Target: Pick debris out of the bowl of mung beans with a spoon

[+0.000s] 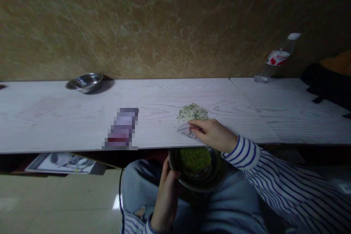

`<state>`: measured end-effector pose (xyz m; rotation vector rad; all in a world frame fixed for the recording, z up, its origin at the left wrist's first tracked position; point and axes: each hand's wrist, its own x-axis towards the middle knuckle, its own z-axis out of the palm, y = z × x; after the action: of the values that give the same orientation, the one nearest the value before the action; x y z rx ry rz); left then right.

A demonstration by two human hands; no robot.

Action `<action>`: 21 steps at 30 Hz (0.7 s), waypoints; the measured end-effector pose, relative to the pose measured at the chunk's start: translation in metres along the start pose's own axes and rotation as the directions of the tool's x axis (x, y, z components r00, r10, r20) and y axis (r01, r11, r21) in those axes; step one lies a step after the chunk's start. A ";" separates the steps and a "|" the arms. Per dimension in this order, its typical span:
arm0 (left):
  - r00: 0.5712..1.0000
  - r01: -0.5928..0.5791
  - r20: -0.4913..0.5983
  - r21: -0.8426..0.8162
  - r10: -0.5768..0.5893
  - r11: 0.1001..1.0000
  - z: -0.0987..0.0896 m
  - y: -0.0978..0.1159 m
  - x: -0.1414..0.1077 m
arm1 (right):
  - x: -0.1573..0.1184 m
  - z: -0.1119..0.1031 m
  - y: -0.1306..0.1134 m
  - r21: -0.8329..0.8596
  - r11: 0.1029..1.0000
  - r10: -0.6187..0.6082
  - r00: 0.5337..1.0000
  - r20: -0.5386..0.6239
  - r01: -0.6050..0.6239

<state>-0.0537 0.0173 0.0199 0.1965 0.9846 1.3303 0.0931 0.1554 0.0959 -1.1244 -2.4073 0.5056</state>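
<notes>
My left hand (168,190) is closed on the rim of a metal bowl (200,189), held over my lap just below the table's front edge. Small green beans (195,158), like mung beans, lie in it. Above the bowl, my right hand (212,131) is closed in a pinch on a thin, see-through curved piece (185,129), whose exact kind I cannot make out. It rests at or just over the tabletop. Right beyond those fingers sits a heap of white grains mixed with green beans (193,112), partly hidden by my hand.
A second metal bowl (85,83) stands near the wall on the left. A pixelated flat object (122,128) lies at the front edge of the white table (156,117). Back right are a clear plastic bottle (276,58) and dark fabric (329,84). An open drawer (65,163) is below left.
</notes>
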 end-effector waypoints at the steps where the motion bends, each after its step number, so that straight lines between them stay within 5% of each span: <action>1: 1.000 0.001 -0.002 0.002 -0.001 1.000 0.000 0.000 0.000 | 0.001 -0.001 0.003 -0.007 1.000 0.018 1.000 -0.005 -0.018; 15: 1.000 0.022 -0.013 0.013 -0.021 1.000 0.001 -0.007 0.002 | 0.017 -0.023 0.028 -0.116 0.991 0.049 0.992 -0.117 -0.063; 21: 0.999 0.039 0.000 0.016 -0.039 0.999 0.001 -0.008 0.002 | 0.012 -0.026 0.031 -0.218 0.976 -0.068 0.976 -0.205 0.022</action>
<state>-0.0468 0.0170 0.0145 0.1895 0.9944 1.2870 0.1193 0.1870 0.1057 -1.1441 -2.3340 0.1038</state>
